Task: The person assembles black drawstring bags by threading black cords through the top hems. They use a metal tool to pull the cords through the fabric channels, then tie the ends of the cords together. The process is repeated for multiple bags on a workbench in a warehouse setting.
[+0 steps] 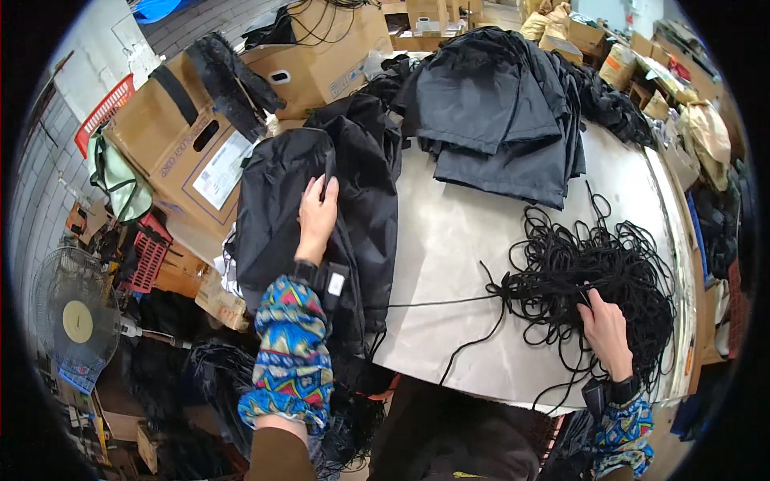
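My left hand (318, 215) lies on a black fabric bag or cover (281, 184) at the left of the table, its fingers stretched out and pressed flat on the cloth. At the right, my right hand (605, 330) reaches into a tangled pile of black cord (593, 272); its thumb and fingers are bent together on some strands. A single strand of cord (433, 304) runs from a knot at the pile's left side across to the black fabric. Another loose end hangs toward the table's front edge.
A stack of folded black fabric pieces (497, 104) lies at the back of the pale table (449, 248). Cardboard boxes (172, 144) stand at the left and behind. A fan (78, 321) is at the far left, with a red crate (148, 252) near it. Sacks (706, 132) sit beyond the right edge.
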Tool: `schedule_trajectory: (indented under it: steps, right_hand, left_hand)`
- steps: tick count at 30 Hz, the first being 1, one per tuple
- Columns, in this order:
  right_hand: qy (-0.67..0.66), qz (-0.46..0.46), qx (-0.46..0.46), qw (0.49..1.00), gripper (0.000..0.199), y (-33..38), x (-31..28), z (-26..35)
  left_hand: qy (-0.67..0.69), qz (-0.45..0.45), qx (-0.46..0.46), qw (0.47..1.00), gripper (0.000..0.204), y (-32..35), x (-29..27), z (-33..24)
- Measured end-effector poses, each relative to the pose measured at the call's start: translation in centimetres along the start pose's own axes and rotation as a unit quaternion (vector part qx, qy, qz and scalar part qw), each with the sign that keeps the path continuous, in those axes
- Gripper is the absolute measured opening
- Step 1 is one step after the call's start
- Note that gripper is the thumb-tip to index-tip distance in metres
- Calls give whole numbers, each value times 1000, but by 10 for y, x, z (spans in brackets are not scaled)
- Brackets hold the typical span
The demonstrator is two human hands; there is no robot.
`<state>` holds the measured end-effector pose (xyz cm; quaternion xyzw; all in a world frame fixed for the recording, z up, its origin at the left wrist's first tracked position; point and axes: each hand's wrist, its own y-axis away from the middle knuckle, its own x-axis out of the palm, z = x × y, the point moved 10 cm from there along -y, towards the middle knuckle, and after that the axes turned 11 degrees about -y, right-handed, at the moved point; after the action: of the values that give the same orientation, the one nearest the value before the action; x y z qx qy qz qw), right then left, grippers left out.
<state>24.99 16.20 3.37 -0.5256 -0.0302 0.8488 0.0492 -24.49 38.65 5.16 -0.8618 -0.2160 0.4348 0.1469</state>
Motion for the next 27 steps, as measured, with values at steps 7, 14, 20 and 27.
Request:
schedule_trajectory:
  steps: [7,14,20,27]
  right_hand:
    - [4,-30,42,999,30,-1,-3,-13]
    - [117,-142,115,976,29,-2,-53,-103]
    - [-79,-88,142,983,20,-15,-61,-49]
    - [-86,16,-6,996,45,-62,-11,28]
  left_hand:
    - [2,233,-12,972,67,-75,173,52]
    - [11,272,74,959,77,-131,240,-22]
    - [-115,317,110,935,86,-150,220,-2]
    - [-52,392,129,909,73,-99,142,-35]
